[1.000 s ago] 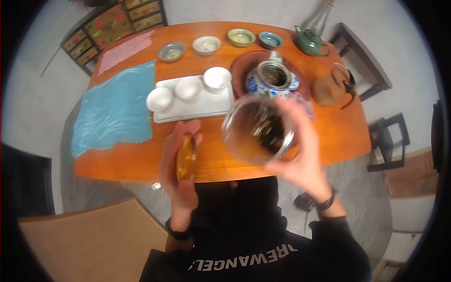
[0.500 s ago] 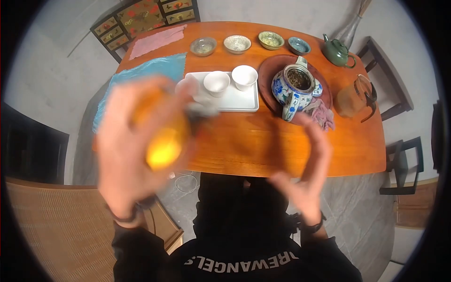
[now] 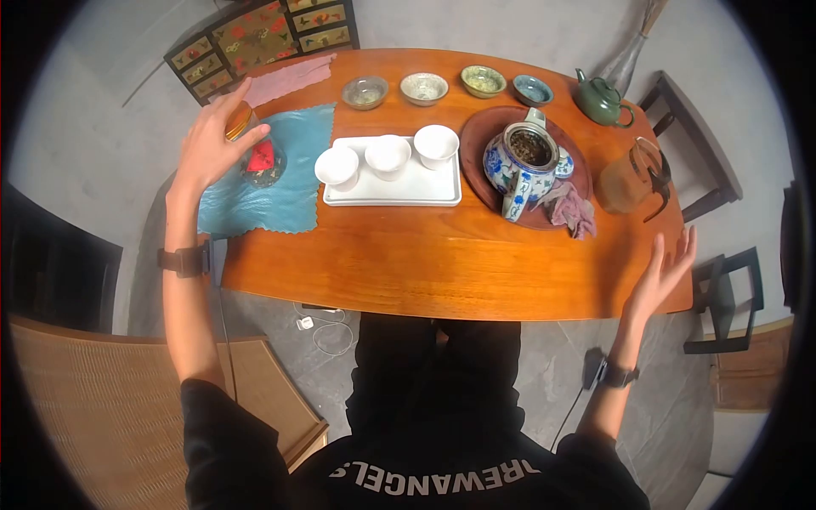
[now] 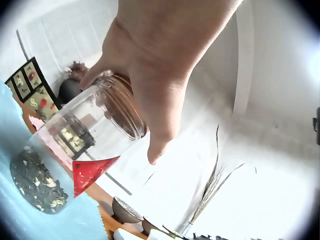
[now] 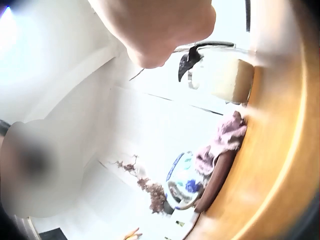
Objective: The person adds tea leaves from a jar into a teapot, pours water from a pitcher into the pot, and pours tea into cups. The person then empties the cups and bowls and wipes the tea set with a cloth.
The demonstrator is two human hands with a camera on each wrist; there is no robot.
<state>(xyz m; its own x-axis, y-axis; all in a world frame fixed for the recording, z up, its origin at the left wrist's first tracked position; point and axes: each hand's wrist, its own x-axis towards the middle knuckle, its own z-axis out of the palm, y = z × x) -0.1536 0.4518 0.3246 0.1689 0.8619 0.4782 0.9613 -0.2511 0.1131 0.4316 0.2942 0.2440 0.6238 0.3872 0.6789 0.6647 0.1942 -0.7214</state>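
Note:
A clear jar (image 3: 270, 167) with dark leaves and a red label stands on the blue cloth (image 3: 293, 204). Spread around its orange-brown lid (image 4: 122, 107) is my left hand (image 3: 208, 144), thumb extended past the rim in the left wrist view; whether the fingers touch the lid is unclear. My right hand (image 3: 661, 276), fingers apart and holding nothing, is over the table's right front edge, below the glass pitcher (image 3: 627, 180). A blue-and-white teapot (image 3: 510, 170), lidless with dark leaves inside, sits on a round brown tray (image 3: 478, 144) beside a crumpled pink cloth (image 3: 571, 211).
Three white cups, one of them the middle cup (image 3: 387, 157), stand on a white tray (image 3: 391, 195). Several small bowls, including a yellow-green bowl (image 3: 483, 82), line the back edge. A green teapot (image 3: 602, 100) is at the back right, a flat pink cloth (image 3: 293, 78) at the back left.
The jar has moved from in front of me to the blue cloth, with my left hand following it left and back. My right hand has moved away to the right.

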